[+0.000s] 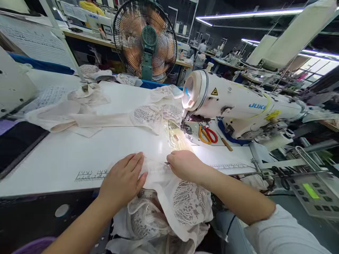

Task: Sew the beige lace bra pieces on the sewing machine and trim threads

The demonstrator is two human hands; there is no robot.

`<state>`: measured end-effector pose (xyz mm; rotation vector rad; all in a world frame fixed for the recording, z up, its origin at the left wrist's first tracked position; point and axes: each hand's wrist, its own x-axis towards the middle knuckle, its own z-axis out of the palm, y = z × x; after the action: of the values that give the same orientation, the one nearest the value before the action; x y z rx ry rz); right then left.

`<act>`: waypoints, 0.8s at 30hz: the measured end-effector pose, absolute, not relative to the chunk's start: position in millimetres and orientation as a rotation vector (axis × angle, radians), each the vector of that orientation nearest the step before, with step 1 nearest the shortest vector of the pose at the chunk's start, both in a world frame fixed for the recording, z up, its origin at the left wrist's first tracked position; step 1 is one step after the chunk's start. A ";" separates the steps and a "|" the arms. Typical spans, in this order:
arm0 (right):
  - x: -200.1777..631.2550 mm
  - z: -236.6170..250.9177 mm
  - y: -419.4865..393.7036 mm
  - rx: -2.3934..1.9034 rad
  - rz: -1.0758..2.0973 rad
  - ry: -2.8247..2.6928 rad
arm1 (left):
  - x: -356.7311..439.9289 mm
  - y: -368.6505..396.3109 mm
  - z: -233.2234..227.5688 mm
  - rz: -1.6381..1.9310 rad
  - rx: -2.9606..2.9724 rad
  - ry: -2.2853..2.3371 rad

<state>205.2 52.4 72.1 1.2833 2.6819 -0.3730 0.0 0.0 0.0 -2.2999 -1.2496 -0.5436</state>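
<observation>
My left hand (123,181) lies flat with its fingers stretched out, on the edge of a white lace bra (190,201) that hangs over the table's front edge into my lap. My right hand (185,164) is closed, and a small dark metal tip (166,163) pokes out from its fingers toward the left hand; the rest of that tool is hidden. A thin thread seems to run between the hands. More lace bra pieces (147,116) lie beyond them, reaching the needle area of a white sewing machine (227,95).
Orange-handled and red-handled scissors (208,135) and a wooden-handled awl (225,141) rest beside the machine. Ruler markings (91,175) run along the white table (119,144). A large fan (145,40) stands behind. A control panel (314,194) sits at lower right.
</observation>
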 end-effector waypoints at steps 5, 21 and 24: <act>223.6 71.2 43.2 1.416 -0.448 2.726 | -1.1 -0.6 10.7 -0.540 -2.286 -1.286; 212.8 50.6 40.2 1.455 -0.230 2.815 | 52.3 -16.9 -0.8 -0.571 -2.468 -1.265; 208.7 48.9 42.1 1.407 -0.157 2.802 | 50.9 -17.0 0.0 -0.532 -2.489 -1.255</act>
<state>208.7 42.1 48.9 1.4074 2.8021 -0.1567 50.9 -17.0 0.0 -2.4887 -1.2548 -0.5316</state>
